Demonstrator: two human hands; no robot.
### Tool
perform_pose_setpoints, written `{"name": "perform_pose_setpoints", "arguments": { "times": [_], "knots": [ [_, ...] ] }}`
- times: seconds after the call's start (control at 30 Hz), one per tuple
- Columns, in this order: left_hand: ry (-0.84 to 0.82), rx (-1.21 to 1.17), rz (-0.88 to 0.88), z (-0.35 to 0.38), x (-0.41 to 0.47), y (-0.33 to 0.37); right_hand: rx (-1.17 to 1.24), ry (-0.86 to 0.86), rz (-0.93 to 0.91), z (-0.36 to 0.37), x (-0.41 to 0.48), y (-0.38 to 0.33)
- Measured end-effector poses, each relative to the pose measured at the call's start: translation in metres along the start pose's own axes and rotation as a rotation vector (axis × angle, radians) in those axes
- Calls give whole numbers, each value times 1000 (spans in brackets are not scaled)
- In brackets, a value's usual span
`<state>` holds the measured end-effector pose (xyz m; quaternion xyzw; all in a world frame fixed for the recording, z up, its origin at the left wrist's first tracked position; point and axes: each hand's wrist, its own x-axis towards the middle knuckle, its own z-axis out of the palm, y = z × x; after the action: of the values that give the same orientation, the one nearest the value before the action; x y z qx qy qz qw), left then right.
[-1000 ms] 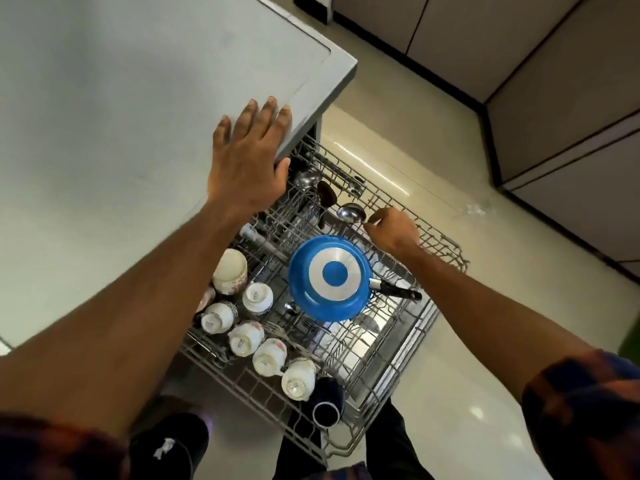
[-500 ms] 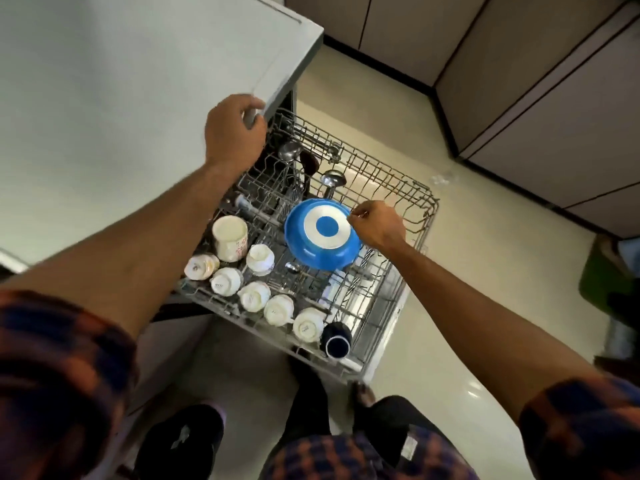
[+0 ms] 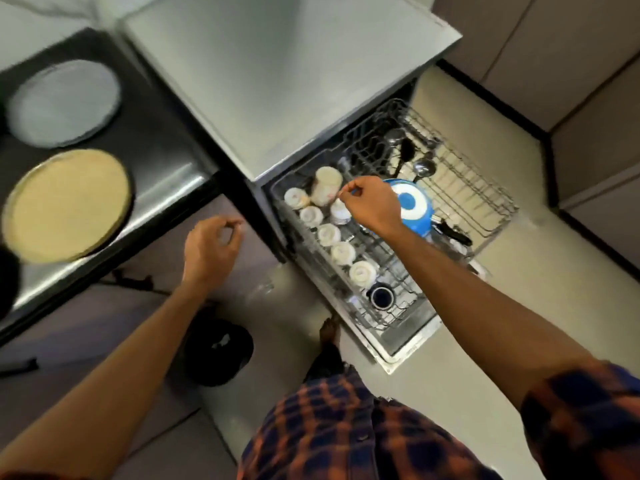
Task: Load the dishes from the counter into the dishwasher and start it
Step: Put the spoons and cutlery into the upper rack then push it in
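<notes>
The dishwasher's wire rack (image 3: 485, 188) is pulled out over the open door (image 3: 408, 344). It holds several upturned white cups (image 3: 341, 252), a dark cup (image 3: 381, 296), a blue pan (image 3: 417, 207) lying bottom up, and ladles (image 3: 424, 168) at the back. My right hand (image 3: 370, 206) hovers over the cups and the pan's left edge, fingers curled, holding nothing. My left hand (image 3: 211, 247) hangs in the air in front of the counter, loosely curled and holding nothing. On the dark counter (image 3: 159, 147) at left lie a grey plate (image 3: 64, 103) and a tan plate (image 3: 67, 204).
The dishwasher's flat grey top (image 3: 294, 74) fills the upper middle. A black round object (image 3: 218, 355) sits on the floor below my left hand, and my foot (image 3: 329, 332) stands near the door's corner. Cabinet fronts (image 3: 588, 98) line the right side.
My left hand has come off the dishwasher's top edge and dropped down to the left. My right hand has let go at the pan's rim and moved left. The view has swung towards the counter.
</notes>
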<state>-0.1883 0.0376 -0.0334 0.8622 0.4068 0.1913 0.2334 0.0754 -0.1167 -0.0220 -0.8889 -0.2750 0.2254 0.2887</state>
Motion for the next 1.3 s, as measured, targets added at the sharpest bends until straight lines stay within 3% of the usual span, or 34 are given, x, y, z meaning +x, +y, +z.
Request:
{"name": "perform_pose_setpoints", "arguments": {
  "times": [0.13, 0.4, 0.63, 0.9, 1.1, 1.3],
  "knots": [
    [85, 87, -223, -62, -103, -58, -32, -118, -163, 51, -45, -53],
    [363, 289, -509, -168, -293, -152, -42, -473, -538, 184, -163, -165],
    [535, 398, -791, -238, -385, -210, -173, -706, -922, 300, -267, -271],
    [527, 406, -978, -287, -391, -301, -197, -798, -1105, 409, -333, -379],
    [528, 362, -1010, -318, -364, -359, -237, -719, -1222, 477, -361, -451],
    [449, 327, -1094, -338, -344, -397, -294, -662, -1121, 529, -381, -498]
  ]
}}
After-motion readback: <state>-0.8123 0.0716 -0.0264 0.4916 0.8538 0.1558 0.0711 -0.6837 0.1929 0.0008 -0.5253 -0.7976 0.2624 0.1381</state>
